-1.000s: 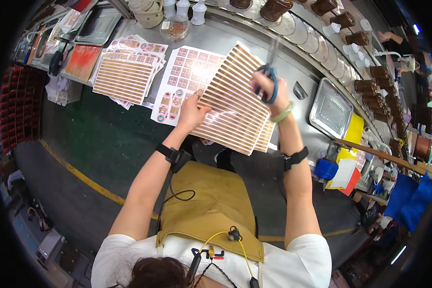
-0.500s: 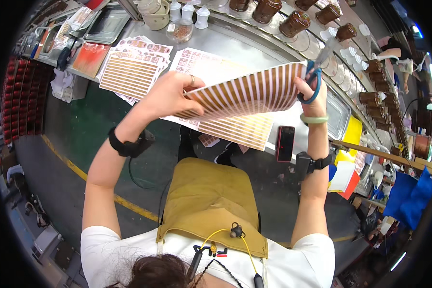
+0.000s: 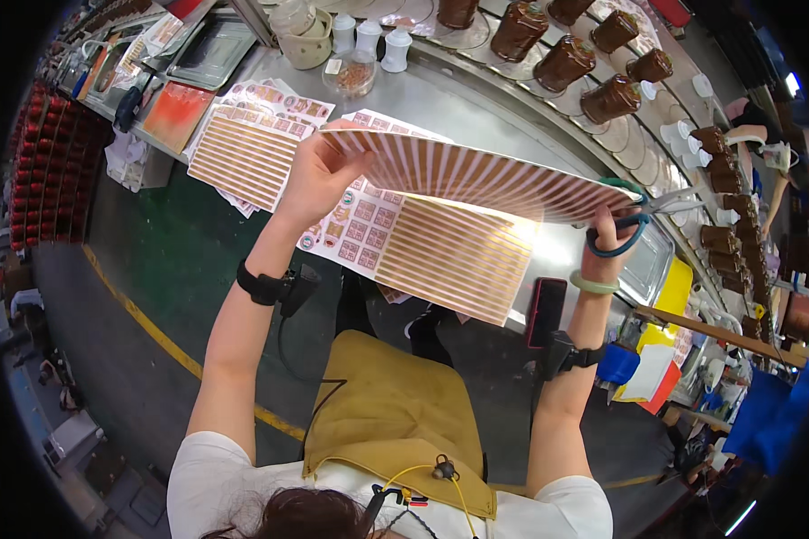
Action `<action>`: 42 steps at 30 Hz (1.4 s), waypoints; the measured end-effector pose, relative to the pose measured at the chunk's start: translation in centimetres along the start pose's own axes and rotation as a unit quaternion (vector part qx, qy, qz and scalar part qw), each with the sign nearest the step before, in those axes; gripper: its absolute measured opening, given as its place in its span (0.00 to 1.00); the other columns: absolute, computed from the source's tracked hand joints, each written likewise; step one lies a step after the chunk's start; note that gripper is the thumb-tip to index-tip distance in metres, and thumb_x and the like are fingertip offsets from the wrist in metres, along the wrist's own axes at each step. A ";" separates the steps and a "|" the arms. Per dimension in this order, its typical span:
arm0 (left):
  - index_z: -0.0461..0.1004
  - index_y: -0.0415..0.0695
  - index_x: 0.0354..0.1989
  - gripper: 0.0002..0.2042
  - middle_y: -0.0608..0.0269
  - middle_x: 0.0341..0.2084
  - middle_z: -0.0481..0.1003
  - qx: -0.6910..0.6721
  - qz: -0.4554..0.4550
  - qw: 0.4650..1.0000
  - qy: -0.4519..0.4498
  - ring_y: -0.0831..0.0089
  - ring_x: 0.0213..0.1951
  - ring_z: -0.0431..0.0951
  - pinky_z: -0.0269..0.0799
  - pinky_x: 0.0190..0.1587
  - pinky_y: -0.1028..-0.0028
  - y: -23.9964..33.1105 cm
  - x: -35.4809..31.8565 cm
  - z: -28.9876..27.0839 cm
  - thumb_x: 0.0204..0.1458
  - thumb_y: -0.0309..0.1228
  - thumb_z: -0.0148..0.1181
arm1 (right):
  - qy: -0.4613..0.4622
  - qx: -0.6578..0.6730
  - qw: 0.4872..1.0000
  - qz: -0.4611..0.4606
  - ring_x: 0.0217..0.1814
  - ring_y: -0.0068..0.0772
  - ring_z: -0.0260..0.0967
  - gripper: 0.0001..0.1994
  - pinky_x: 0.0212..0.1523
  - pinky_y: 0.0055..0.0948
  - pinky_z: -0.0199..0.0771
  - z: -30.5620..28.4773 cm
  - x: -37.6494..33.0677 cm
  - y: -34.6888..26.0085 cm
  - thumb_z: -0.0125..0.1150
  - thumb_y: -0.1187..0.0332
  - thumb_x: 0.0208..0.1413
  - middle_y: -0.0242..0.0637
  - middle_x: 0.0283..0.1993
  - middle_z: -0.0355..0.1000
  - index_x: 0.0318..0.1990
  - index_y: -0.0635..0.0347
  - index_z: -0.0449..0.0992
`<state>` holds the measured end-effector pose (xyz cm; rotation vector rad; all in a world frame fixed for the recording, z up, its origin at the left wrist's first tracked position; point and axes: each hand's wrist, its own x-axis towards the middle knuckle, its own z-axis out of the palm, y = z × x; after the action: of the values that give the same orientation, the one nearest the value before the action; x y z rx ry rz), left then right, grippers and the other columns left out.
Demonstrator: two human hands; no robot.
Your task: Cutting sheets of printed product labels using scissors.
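A curved sheet of paper with gold-brown and white stripes (image 3: 476, 171) hangs above the bench between my hands. My left hand (image 3: 319, 184) is closed on its left end, thumb against the striped face. At the other end, my right hand (image 3: 607, 247) has its fingers through the teal handles of a pair of scissors (image 3: 634, 232) and pinches the sheet's corner. The scissors' blades point right, away from the sheet. Below lies a larger printed sheet (image 3: 458, 256), with gold stripes and small label prints, overhanging the bench's near edge.
A stack of striped and printed sheets (image 3: 247, 153) lies left of the hands. A dark phone (image 3: 546, 313) rests near the bench edge. Behind stand white vases (image 3: 395, 49), a clear bowl (image 3: 351, 76) and a conveyor with brown glossy jars (image 3: 564, 63). A metal tray (image 3: 647, 265) is at right.
The held sheet has been stretched wider and bowed as my right hand moved right and down. My left hand shifted slightly left. The scissors' blades swung from pointing up to pointing right.
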<state>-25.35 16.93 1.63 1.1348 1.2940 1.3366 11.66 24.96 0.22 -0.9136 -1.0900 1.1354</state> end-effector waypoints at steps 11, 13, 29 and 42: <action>0.64 0.39 0.54 0.24 0.61 0.49 0.72 0.060 -0.029 0.998 -0.008 0.73 0.52 0.71 0.67 0.56 0.70 -7.5 2.2 0.8 0.48 0.17 0.63 | 0.014 -0.074 0.995 0.064 0.42 0.21 0.68 0.23 0.45 0.21 0.65 -2.0 -1.2 9.2 0.70 0.74 0.44 0.28 0.41 0.71 0.50 0.60 0.69; 0.67 0.40 0.53 0.23 0.63 0.49 0.73 0.044 -0.060 0.997 -0.026 0.74 0.53 0.70 0.65 0.57 0.70 -6.7 1.7 0.3 0.47 0.16 0.63 | 0.014 -0.071 0.996 0.061 0.46 0.25 0.68 0.24 0.50 0.25 0.64 -2.1 -1.6 9.6 0.69 0.75 0.45 0.31 0.45 0.71 0.51 0.61 0.69; 0.79 0.37 0.37 0.09 0.61 0.30 0.81 0.108 -0.060 0.992 0.006 0.79 0.32 0.79 0.76 0.35 0.77 -10.3 1.3 -1.4 0.49 0.27 0.67 | 0.161 -0.128 0.978 0.018 0.35 0.22 0.63 0.14 0.36 0.19 0.59 -7.2 0.8 8.3 0.62 0.59 0.58 0.35 0.37 0.70 0.38 0.61 0.71; 0.75 0.36 0.42 0.10 0.59 0.33 0.80 -0.054 -0.152 0.983 0.091 0.76 0.33 0.81 0.78 0.35 0.79 -11.9 -1.1 -4.3 0.53 0.26 0.63 | -0.243 -0.069 0.839 0.482 0.37 0.26 0.70 0.26 0.41 0.26 0.71 3.0 -22.6 7.4 0.69 0.53 0.48 0.37 0.34 0.73 0.43 0.67 0.70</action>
<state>-29.20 15.47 -10.35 0.7188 1.4431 1.2834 5.52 4.33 -10.40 -1.3992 -1.1266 2.2382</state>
